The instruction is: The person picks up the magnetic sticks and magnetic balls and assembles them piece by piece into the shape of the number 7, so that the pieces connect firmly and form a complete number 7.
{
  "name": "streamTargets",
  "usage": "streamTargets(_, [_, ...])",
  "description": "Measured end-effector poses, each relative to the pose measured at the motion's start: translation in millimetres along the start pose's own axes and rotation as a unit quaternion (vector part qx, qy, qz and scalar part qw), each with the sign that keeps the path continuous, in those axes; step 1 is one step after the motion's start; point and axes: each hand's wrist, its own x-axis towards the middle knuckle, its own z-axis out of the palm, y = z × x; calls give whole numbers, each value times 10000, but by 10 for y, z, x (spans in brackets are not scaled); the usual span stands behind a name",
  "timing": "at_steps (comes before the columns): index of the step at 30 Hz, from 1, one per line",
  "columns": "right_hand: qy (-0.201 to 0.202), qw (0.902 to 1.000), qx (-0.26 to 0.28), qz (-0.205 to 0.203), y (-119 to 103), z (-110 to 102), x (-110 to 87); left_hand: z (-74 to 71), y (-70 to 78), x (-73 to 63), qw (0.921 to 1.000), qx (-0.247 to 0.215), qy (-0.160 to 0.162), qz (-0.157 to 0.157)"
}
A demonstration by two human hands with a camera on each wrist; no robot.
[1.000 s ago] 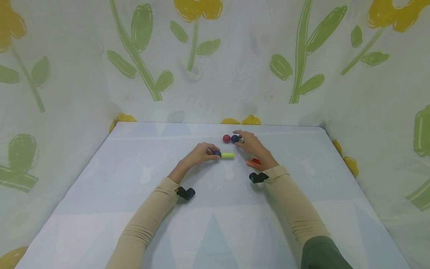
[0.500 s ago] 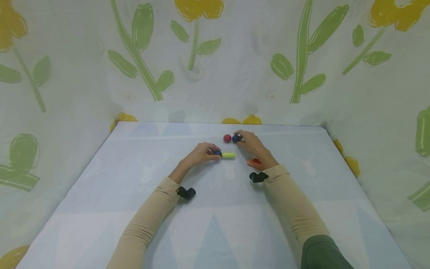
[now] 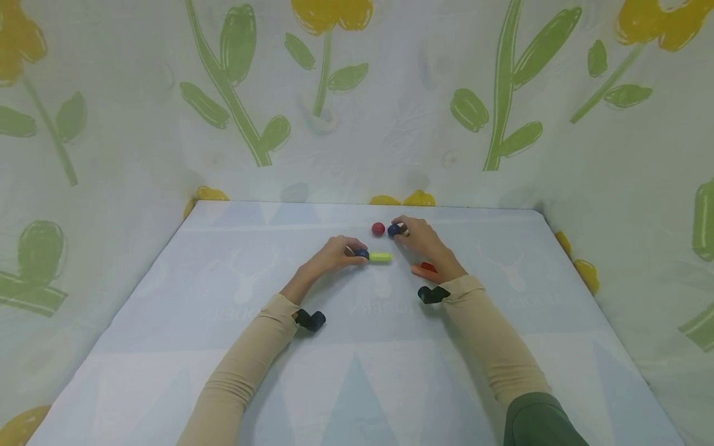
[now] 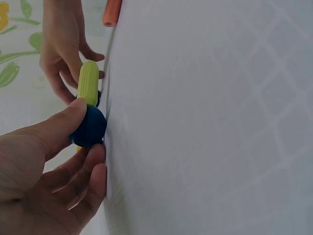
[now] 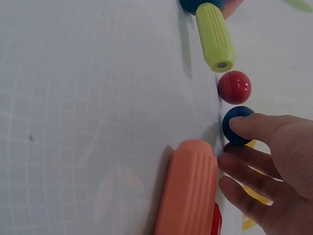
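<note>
Leaning inward, the left hand [image 3: 333,254] is pinching a blue ball [image 4: 90,127] touching a lime-green stick [image 4: 88,83]. The right hand [image 3: 419,236], leaning too, is pinching another blue ball [image 3: 393,230].

White tabletop [image 3: 167,297], printed pale-blue triangle [image 3: 357,402] at 6 o'clock. White backdrop [image 3: 390,142] at 12 o'clock: green stems [image 3: 504,74], yellow flowers [image 3: 315,13]. Matching side panels [image 3: 123,155] at 10 and 2 o'clock. Light soft, rather dim.

Dark green cloth [image 3: 539,422] meets the beige right sleeve [image 3: 496,344], whose cuff bears a black camera [image 3: 433,294]; left of that sleeve, a matching beige sleeve [image 3: 237,367] has another camera [image 3: 310,320].
</note>
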Motion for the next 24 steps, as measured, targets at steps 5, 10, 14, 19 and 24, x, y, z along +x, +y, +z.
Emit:
streamTargets(5, [1,9998,-89,-185,29,-27,-45,6,5,-5,10000,-39,-6,-67])
streamTargets(10, [7,9991,-171,-383,32,-59,-104,4,24,-13,9999,-51,5,-116])
streamTargets(14, [-26,9989,-234,-405,6,-92,-149,2,36,-15,9999,-63,20,-134])
streamTargets(19, [-67,9986,-309,-424,-5,-118,-203,5,35,-10,9999,-79,18,-104])
streamTargets(24, [-109,9981,-350,-493,15,-119,-252,13,21,-4,10000,-52,30,-67])
